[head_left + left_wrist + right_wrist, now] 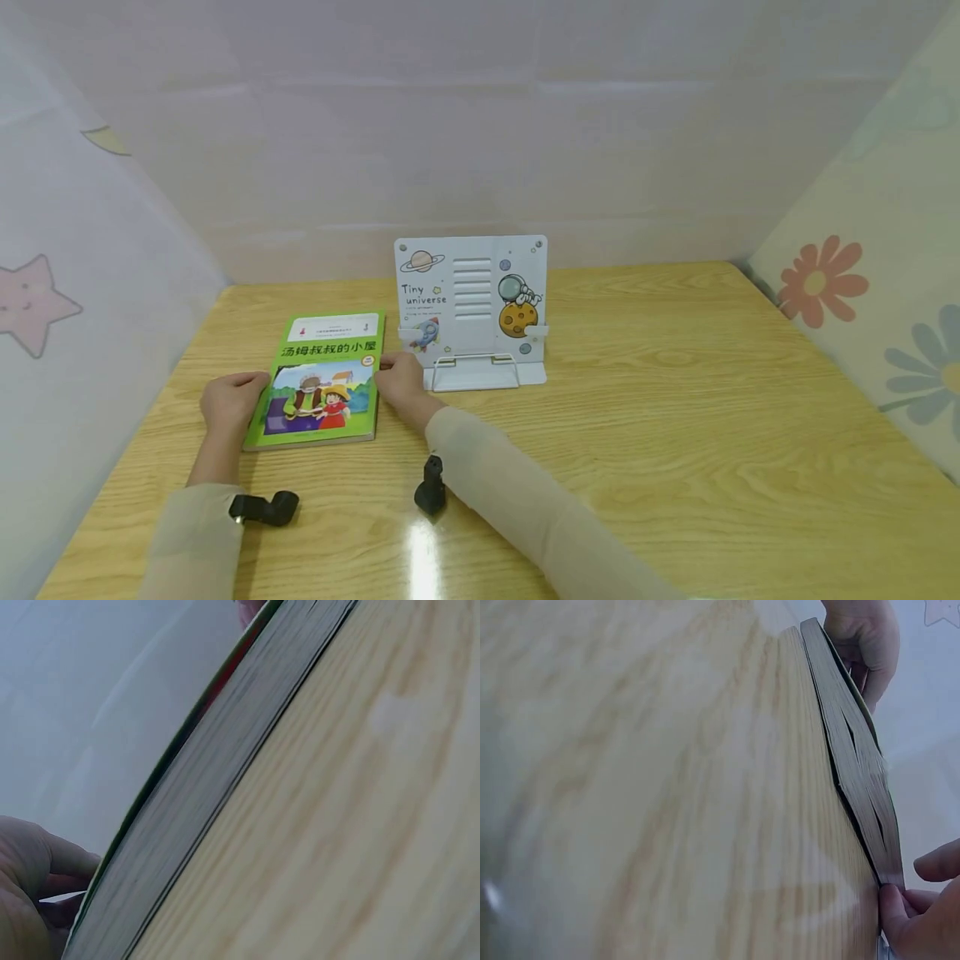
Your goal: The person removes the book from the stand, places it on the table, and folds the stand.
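Note:
A green picture book with an illustrated cover lies face up on the left of the wooden table. At its left edge, my left hand grips the side with curled fingers; the left wrist view shows that hand against the cover's edge, beside the thick block of pages. My right hand holds the opposite edge. Up close in the right wrist view, the right hand's fingers are at a corner of the book, whose pages gap slightly.
Just right of the book stands a white metal bookstand printed with planets, a rocket and an astronaut, a wire holder at its base. The wooden table meets a pale cloth wall at the back. Patterned side walls flank it.

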{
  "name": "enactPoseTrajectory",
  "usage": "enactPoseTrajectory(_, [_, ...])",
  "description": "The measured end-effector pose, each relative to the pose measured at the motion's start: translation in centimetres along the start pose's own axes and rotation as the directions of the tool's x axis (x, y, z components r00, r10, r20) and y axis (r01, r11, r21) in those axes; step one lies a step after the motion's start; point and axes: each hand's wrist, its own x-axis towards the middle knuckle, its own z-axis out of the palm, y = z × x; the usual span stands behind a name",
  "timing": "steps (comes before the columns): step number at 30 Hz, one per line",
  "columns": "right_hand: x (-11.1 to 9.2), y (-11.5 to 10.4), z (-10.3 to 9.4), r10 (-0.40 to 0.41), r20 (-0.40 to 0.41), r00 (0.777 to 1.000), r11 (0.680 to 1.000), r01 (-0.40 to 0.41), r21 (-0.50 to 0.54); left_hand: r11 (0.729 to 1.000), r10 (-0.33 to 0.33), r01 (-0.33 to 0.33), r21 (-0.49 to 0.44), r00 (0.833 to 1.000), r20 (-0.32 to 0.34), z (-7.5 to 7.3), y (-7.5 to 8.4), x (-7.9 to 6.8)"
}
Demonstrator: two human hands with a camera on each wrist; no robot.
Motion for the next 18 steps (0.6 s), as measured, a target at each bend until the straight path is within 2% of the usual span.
enactPoseTrajectory(7, [-0.3,0.6,-1.2,-0.024,0.104,0.994,1.0,0.025,-0.002,0.996,-0.048,0.052,-0.076,0.997,0.053,-0.6,0.3,0.0])
enactPoseTrajectory(15, [-1.4,0.0,-2.9,-0.096,0.189,0.977,0.994,0.106,-0.039,0.998,-0.002,0.004,-0.056,0.999,0.043,-0.9,1.6,-0.6])
enactPoseTrajectory(18, [-1.9,-0.5,-3.9,-0.137,0.218,0.966,0.986,0.154,-0.063,0.998,0.019,-0.015,-0.064,0.998,0.059,-0.9,2.4,-0.6])
